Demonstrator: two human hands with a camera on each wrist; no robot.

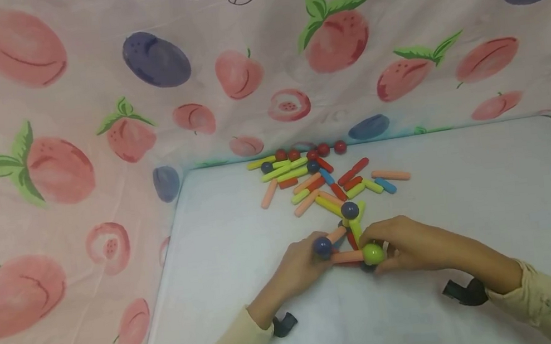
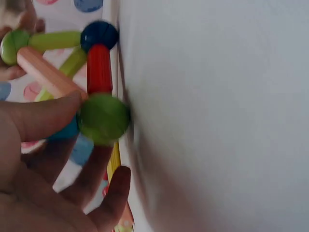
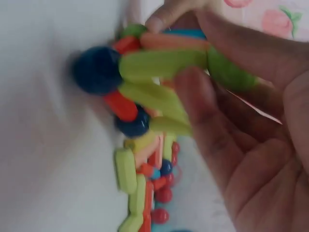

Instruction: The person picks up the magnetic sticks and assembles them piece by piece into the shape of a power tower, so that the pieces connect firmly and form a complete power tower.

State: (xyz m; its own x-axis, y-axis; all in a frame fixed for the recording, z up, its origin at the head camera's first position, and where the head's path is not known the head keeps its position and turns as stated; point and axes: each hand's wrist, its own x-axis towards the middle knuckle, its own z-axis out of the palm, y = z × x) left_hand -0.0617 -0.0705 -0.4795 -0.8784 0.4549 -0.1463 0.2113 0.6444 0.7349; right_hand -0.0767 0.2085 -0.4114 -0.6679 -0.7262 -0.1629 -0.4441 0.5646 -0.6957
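Observation:
A frame built of coloured sticks and balls, like magnetic building pieces, stands on the table between the two hands. My left hand grips its left side, with the thumb at a peach stick and beside a lower green ball. A blue ball tops that corner. On the other side my right hand pinches the upper green ball between thumb and fingers. From that ball a yellow-green stick runs down to a dark blue ball at the table. Another blue ball tops the far corner.
Behind the frame lies a loose spread of sticks, among them a peach stick and a red stick. Several red balls line the table's back edge. A fruit-print cloth hangs behind and at the left.

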